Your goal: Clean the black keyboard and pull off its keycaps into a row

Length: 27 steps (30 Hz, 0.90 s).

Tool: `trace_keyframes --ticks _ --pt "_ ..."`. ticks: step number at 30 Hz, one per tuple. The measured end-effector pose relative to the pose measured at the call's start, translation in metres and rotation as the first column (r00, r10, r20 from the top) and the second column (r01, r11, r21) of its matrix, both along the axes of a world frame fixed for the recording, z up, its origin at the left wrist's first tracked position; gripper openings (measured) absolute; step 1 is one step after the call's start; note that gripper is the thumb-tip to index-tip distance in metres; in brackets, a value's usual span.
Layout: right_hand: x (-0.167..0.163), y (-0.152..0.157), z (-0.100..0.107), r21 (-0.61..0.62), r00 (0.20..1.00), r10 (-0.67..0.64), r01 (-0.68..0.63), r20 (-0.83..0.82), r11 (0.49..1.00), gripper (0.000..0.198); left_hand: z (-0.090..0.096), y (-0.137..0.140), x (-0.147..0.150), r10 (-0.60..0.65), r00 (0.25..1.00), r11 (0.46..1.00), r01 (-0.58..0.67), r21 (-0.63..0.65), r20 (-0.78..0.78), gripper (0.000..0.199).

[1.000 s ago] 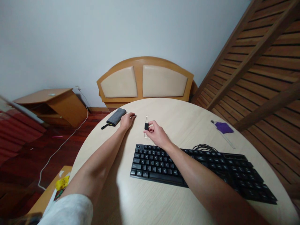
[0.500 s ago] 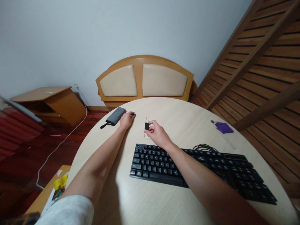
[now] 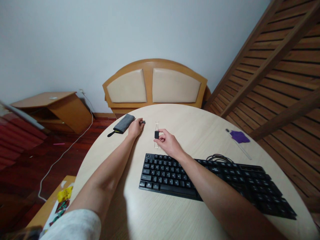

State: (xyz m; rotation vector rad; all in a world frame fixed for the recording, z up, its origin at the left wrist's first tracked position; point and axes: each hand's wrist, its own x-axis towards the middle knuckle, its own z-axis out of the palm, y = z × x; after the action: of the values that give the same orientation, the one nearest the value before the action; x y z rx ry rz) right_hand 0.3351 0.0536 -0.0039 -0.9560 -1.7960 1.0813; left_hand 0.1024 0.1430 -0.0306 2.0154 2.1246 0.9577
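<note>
My right hand (image 3: 168, 141) pinches a black binder clip (image 3: 156, 134) by its body, thumb and fingers at its right side. The clip's two wire handles point away from and toward me over the pale tabletop. To the left, my left hand (image 3: 135, 127) is closed on a small dark object (image 3: 143, 122); only its end shows past the fingertips, so its kind is unclear. A grey pouch (image 3: 124, 123) with a black loop lies just left of that hand. Below my right hand and forearm sits a black keyboard (image 3: 170, 175), partly covered by the forearm.
On the right of the round table (image 3: 190, 125) lie a purple cloth (image 3: 240, 136) and a thin pale stick with a dark tip (image 3: 238, 144). The keyboard's coiled cable (image 3: 220, 157) rests behind it. A wooden headboard (image 3: 149, 86) stands beyond the table.
Both hands keep nearly the same places and grips. The small dark object shows slightly more beyond my left fingertips; the view has shifted very slightly.
</note>
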Motion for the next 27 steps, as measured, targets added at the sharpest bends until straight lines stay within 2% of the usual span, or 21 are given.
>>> trace_keyframes --ticks 5,9,13,17,20,22,24,27 --pt "0.002 0.001 -0.001 0.022 0.999 0.016 -0.016 0.027 1.000 0.047 0.005 -0.019 0.013 -0.094 0.991 0.993 0.086 0.086 0.092 0.043" --pt "0.003 0.002 -0.004 0.056 0.999 -0.001 -0.001 0.034 0.998 0.054 0.003 -0.054 0.034 -0.163 0.968 0.985 0.149 0.083 0.193 0.039" --pt "0.001 0.002 -0.003 0.071 1.000 -0.006 0.005 0.023 0.997 0.048 -0.001 -0.102 0.053 -0.185 0.934 0.982 0.191 0.010 0.305 0.034" --pt "0.006 -0.003 0.020 0.160 0.987 -0.039 0.013 0.159 0.987 0.033 -0.001 -0.139 0.065 -0.266 0.896 0.955 0.296 -0.033 0.356 0.028" --pt "0.019 -0.015 0.048 0.237 0.947 0.024 -0.105 0.322 0.966 0.030 0.003 -0.150 0.067 -0.305 0.887 0.943 0.333 -0.024 0.348 0.025" --pt "0.028 -0.024 0.062 0.249 0.926 0.060 -0.162 0.372 0.955 0.024 0.006 -0.151 0.067 -0.324 0.882 0.936 0.351 -0.019 0.343 0.022" --pt "0.034 -0.032 0.066 0.248 0.931 0.061 -0.159 0.361 0.956 0.023 0.008 -0.150 0.067 -0.340 0.873 0.930 0.368 -0.015 0.350 0.020" --pt "0.035 -0.036 0.055 0.200 0.941 0.098 -0.170 0.325 0.965 0.025 0.010 -0.150 0.068 -0.361 0.854 0.920 0.393 -0.009 0.375 0.020"
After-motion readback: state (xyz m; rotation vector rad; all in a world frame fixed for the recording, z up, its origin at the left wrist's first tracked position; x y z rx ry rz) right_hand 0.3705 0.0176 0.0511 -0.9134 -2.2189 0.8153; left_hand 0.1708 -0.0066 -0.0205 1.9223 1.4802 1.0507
